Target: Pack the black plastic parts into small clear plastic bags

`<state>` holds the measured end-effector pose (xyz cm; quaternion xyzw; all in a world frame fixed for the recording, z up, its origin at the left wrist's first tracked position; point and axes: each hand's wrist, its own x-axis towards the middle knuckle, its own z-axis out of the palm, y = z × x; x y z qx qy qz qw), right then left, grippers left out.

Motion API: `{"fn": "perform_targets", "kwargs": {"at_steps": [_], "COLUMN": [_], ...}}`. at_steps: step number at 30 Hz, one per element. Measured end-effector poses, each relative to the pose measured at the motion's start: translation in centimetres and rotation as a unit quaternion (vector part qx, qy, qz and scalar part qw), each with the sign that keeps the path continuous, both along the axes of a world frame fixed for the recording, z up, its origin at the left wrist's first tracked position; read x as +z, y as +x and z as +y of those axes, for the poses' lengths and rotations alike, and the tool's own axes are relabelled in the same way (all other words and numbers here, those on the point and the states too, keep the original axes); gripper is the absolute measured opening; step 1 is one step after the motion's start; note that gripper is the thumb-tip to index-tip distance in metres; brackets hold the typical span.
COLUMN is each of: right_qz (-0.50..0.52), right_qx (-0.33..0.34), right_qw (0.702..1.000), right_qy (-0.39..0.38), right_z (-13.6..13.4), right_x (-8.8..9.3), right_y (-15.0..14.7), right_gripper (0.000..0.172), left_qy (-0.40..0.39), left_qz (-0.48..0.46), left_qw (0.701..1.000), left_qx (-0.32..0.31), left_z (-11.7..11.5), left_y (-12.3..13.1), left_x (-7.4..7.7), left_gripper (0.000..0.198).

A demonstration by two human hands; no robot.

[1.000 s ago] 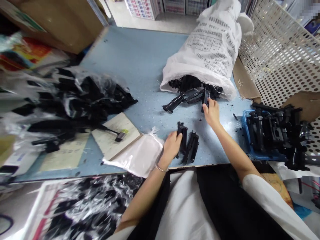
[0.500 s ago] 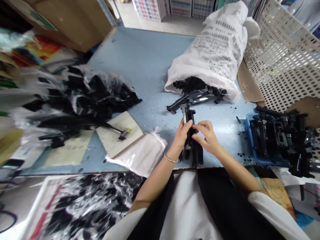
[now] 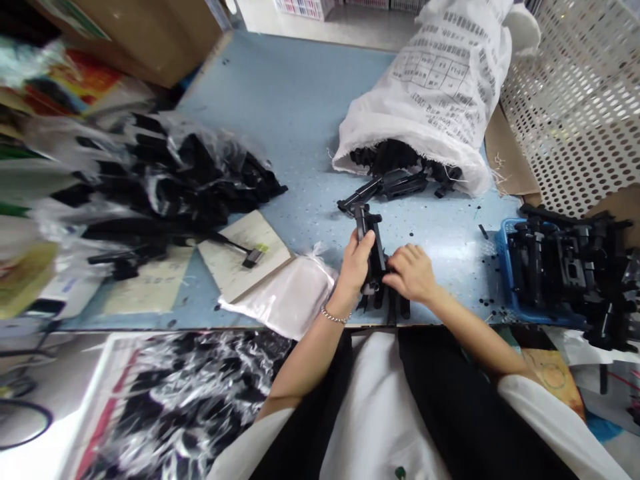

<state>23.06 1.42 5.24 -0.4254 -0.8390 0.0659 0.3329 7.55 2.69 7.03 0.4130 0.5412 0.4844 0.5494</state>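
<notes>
My left hand [image 3: 356,265] is wrapped round a long black plastic part [image 3: 367,235] that points away from me over the blue table [image 3: 295,120]. My right hand [image 3: 411,272] is closed on the near end of the same bundle of black parts, fingers curled beside the left hand. More black parts [image 3: 395,308] lie under both hands at the table's front edge. A few loose black parts [image 3: 385,185] lie just beyond, spilling from the mouth of a white printed sack [image 3: 435,93].
A blue tray [image 3: 510,280] heaped with black parts sits at the right. Bagged black parts [image 3: 190,180] pile up at the left. A clear bag [image 3: 285,300] and a card with a tool [image 3: 245,257] lie left of my hands. A white perforated basket [image 3: 575,113] stands far right.
My right hand came back from the sack's mouth with a black part and joined my left hand. Both hands now grip the bundle together near the front edge.
</notes>
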Motion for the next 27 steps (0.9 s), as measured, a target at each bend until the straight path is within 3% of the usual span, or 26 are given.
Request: {"fn": "perform_targets", "kwargs": {"at_steps": [2, 5, 7, 10, 12, 14, 16, 19, 21, 24, 26, 27], "right_qz": [-0.043, -0.084, -0.114, -0.146, -0.184, -0.232, -0.26, -0.2, -0.079, 0.149, 0.236, 0.252], "right_qx": [0.034, 0.069, 0.052, -0.064, -0.125, -0.141, -0.135, -0.128, -0.112, -0.036, 0.014, 0.015], "right_qw": [0.995, 0.988, 0.99, 0.987, 0.974, 0.96, 0.952, 0.964, 0.977, 0.948, 0.922, 0.924], "right_qy": [0.087, 0.109, 0.066, -0.006, -0.038, -0.07, -0.095, -0.117, -0.161, -0.28, -0.307, -0.288], "right_z": [-1.1, 0.8, 4.3, 11.1, 15.1, 17.7, 18.7, 17.4, 15.0, 10.4, 7.4, 6.2], "right_x": [-1.1, -2.1, -2.2, -1.9, -1.7, -1.6, -1.3, -0.6, -0.1, 0.3, 0.4, 0.4], "right_y": [-0.2, -0.6, -0.5, 0.4, 1.6, 2.9, 4.1, 5.2, 5.1, 3.6, 2.4, 1.9], "right_gripper": [0.042, 0.039, 0.037, 0.031, 0.04, 0.052, 0.053, 0.046, 0.041, 0.054, 0.063, 0.062], "left_qy": [0.034, 0.07, 0.056, -0.005, -0.014, 0.018, 0.06, 0.105, 0.127, 0.127, 0.094, 0.075], "left_qz": [0.044, 0.118, 0.188, 0.289, 0.328, 0.357, 0.388, 0.403, 0.345, 0.108, -0.071, -0.134], "left_qw": [0.998, 0.99, 0.981, 0.957, 0.944, 0.933, 0.919, 0.909, 0.93, 0.986, 0.991, 0.985], "left_qx": [0.01, 0.02, 0.012, -0.016, -0.035, -0.041, -0.036, -0.025, -0.011, -0.028, -0.063, -0.077], "left_z": [0.5, 1.1, 0.9, -0.6, -2.2, -3.5, -4.2, -3.9, -2.8, -0.8, 0.2, 0.4], "left_y": [-0.5, -1.9, -3.4, -5.0, -4.9, -4.2, -3.3, -2.7, -2.4, -1.2, 0.3, 1.0], "left_x": [-0.5, -1.6, -2.7, -4.8, -6.1, -7.2, -7.8, -7.4, -6.4, -4.2, -2.6, -1.9], "left_gripper": [0.038, 0.038, 0.035, 0.032, 0.033, 0.036, 0.041, 0.048, 0.052, 0.062, 0.065, 0.064]}}
